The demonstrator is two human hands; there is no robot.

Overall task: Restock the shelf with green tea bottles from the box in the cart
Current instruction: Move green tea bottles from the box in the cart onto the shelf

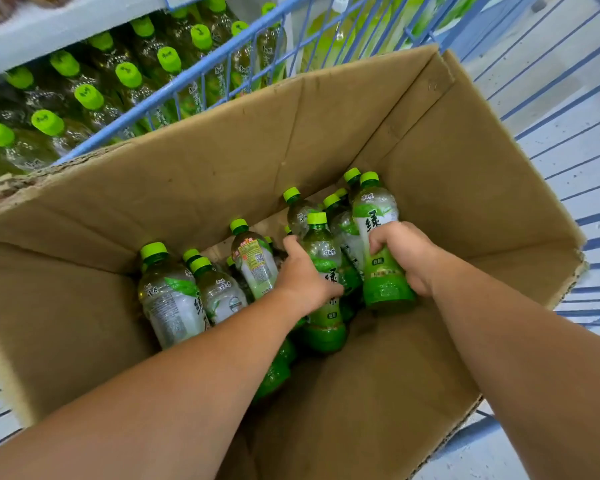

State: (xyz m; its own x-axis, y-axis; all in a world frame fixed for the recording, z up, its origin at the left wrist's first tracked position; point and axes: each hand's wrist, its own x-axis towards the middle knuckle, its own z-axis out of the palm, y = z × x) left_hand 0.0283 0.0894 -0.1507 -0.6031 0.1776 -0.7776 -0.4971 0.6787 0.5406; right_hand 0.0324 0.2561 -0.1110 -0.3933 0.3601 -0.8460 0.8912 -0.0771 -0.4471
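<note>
An open cardboard box [413, 140] sits in a blue wire cart [551, 81]. Several green tea bottles with green caps lie and stand loosely at its bottom. Both my arms reach down into the box. My left hand [300, 275] grips one upright bottle [321, 258] around its middle. My right hand [404, 252] grips another bottle [378, 216] by its lower half, lifted a little above the rest. More bottles [174, 296] lean against the box's left wall.
At the upper left, the shelf [49, 32] holds rows of green-capped tea bottles [87, 97], seen partly through the cart's wire side. Tall box walls rise around my hands. Pale floor shows beyond the cart on the right.
</note>
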